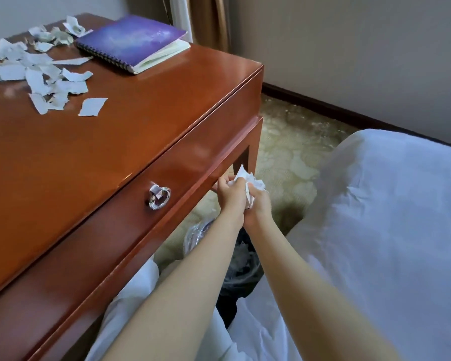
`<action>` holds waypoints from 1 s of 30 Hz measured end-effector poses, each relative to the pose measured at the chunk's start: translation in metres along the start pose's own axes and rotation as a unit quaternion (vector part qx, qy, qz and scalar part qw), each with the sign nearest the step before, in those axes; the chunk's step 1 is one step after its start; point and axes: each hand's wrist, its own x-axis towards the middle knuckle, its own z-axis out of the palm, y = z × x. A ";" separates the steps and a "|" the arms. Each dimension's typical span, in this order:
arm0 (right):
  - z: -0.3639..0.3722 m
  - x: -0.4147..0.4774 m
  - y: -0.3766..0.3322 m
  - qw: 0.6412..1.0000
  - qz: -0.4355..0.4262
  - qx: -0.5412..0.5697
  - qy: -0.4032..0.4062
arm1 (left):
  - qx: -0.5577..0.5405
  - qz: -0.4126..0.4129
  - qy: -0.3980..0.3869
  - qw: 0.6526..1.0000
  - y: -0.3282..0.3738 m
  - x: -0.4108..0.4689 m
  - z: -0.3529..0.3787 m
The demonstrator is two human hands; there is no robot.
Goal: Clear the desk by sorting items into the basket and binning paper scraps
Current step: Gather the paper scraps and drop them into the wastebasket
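So L hand (231,196), R hand (258,205) curl round paper wad (255,184) near bin (242,267); scraps (43,74), notebook (134,40) on desk (120,131).

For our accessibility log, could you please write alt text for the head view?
The left hand and right hand together grip a paper wad beside the desk front, with a lined bin on the floor nearby. Torn scraps and a purple notebook lie on the desk; a white bed is at the right.
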 end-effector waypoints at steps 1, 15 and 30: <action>-0.005 0.009 0.005 1.000 0.011 0.008 0.003 | 0.005 -0.008 0.006 1.000 -0.006 0.006 0.000; -0.061 0.090 0.079 0.984 0.138 0.010 0.109 | 0.024 -0.151 0.067 0.986 -0.076 0.071 -0.016; -0.090 0.112 0.099 0.967 0.216 0.057 0.124 | 0.053 -0.260 0.132 0.955 -0.116 0.108 -0.029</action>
